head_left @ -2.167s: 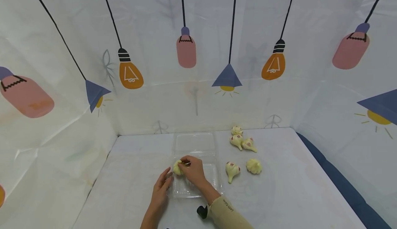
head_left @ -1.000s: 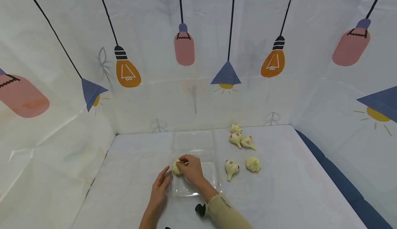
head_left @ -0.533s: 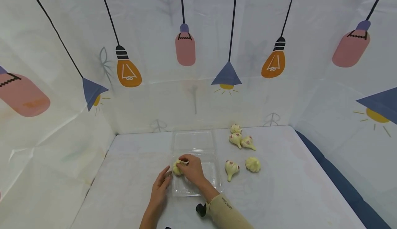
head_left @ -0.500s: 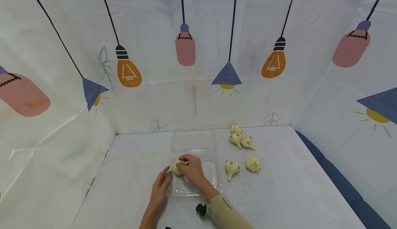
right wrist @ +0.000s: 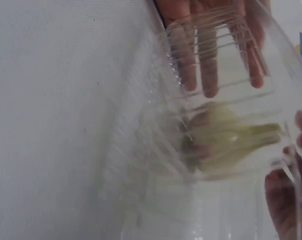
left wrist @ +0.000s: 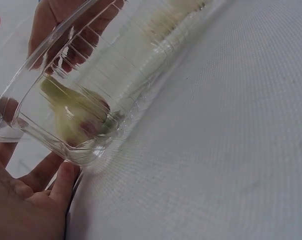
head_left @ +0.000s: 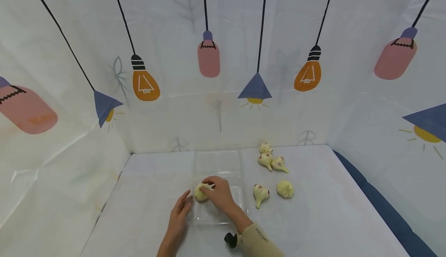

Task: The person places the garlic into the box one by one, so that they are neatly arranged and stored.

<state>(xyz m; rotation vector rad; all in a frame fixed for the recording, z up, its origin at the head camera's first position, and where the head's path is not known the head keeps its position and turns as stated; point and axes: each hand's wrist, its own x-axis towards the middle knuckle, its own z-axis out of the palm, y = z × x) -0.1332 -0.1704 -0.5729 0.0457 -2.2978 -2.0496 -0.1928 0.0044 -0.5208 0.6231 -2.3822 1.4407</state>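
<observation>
Drawn slightly rightward since the frame half a second earlier is the right hand (head_left: 220, 194), by which the stem (left wrist: 52, 88) of a garlic bulb (head_left: 199, 194) had seemed to be pinched; the bulb's place in the clear plastic clamshell container (head_left: 241, 199) is little changed. Taken from left to right, with the container as landmark:

Left of the container, the left hand (head_left: 178, 213) is held with fingers nearly straight and somewhat spread, just beside the wall; whether the wall is touched cannot be told.

Inside the container, against its left side, the garlic bulb is seen with its stem turned toward the right hand. It may be judged light and firm, its rounded body a little slippery; it is best taken by the stem or across its widest part.

The container's lid (head_left: 217, 162) is laid back on its far side. Thin, springy and light, the container would probably be slid by a nudge and is best steadied at the rim.

Over the container's left half, the right hand is reached in with thumb and fingertips parted; the stem is seen free of them in the right wrist view.

Right of the container, on the white table (head_left: 313, 218), one long-stemmed garlic bulb (head_left: 261, 194) is placed, then a group of three garlic bulbs (head_left: 265, 160) farther back, and a rounder garlic bulb (head_left: 285, 189) beyond the long-stemmed one.
</observation>
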